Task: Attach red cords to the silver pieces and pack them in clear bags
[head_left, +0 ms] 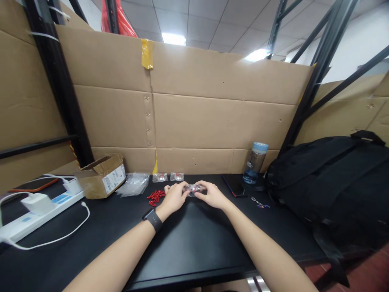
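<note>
Between my two hands is a small clear plastic packet (194, 188) with something red and silvery inside. My left hand (176, 196), with a dark watch on the wrist, pinches the packet's left end. The right end is gripped between the thumb and fingers of my right hand (212, 194). Just left of my left hand lies a loose pile of small red pieces (156, 196). Two similar filled packets, one on the left (160, 177) and one on the right (176, 176), lie flat behind it near the cardboard wall. My fingers partly hide the held packet.
Clear plastic bags (133, 184) lie beside an open cardboard box (101, 178). A white power strip (45, 213) with chargers and a cable is at left. At right are a phone (233, 186), a water bottle (255, 164), a small corded trinket (260, 204) and a black backpack (331, 190).
</note>
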`<state>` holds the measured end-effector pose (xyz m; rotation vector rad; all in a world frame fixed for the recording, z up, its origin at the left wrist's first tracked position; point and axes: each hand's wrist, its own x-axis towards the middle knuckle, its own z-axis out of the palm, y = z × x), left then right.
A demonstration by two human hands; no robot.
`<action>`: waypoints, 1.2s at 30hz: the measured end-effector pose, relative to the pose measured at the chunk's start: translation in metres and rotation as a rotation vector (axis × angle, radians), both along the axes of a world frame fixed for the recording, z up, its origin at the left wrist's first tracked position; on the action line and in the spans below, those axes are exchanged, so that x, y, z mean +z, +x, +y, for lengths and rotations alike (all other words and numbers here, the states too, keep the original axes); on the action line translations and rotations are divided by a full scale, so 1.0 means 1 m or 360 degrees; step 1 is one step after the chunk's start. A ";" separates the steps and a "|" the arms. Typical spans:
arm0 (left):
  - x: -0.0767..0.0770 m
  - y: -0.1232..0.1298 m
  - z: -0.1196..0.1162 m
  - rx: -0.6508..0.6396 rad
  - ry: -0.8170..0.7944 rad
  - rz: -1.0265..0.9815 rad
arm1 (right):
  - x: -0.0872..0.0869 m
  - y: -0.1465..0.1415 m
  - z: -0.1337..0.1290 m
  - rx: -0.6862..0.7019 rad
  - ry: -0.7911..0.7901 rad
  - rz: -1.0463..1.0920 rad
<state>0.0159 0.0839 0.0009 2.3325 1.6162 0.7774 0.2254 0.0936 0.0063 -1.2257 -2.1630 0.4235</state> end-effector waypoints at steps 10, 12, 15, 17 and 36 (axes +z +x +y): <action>0.027 -0.056 0.017 0.0148 0.0260 0.0311 | 0.005 -0.003 0.037 -0.0446 -0.0251 0.0048; 0.031 -0.077 0.023 0.0198 0.0240 0.0394 | 0.008 -0.008 0.054 -0.0545 -0.0287 -0.0094; 0.036 -0.101 0.030 0.0170 0.0107 0.0443 | 0.011 -0.018 0.081 -0.0662 -0.0276 -0.0346; 0.038 -0.108 0.031 0.0086 -0.0005 0.0464 | 0.010 -0.025 0.096 -0.0696 -0.0286 -0.0461; 0.011 -0.063 0.027 -0.0186 0.0201 0.0355 | 0.018 0.075 0.039 -0.0138 -0.0419 -0.0507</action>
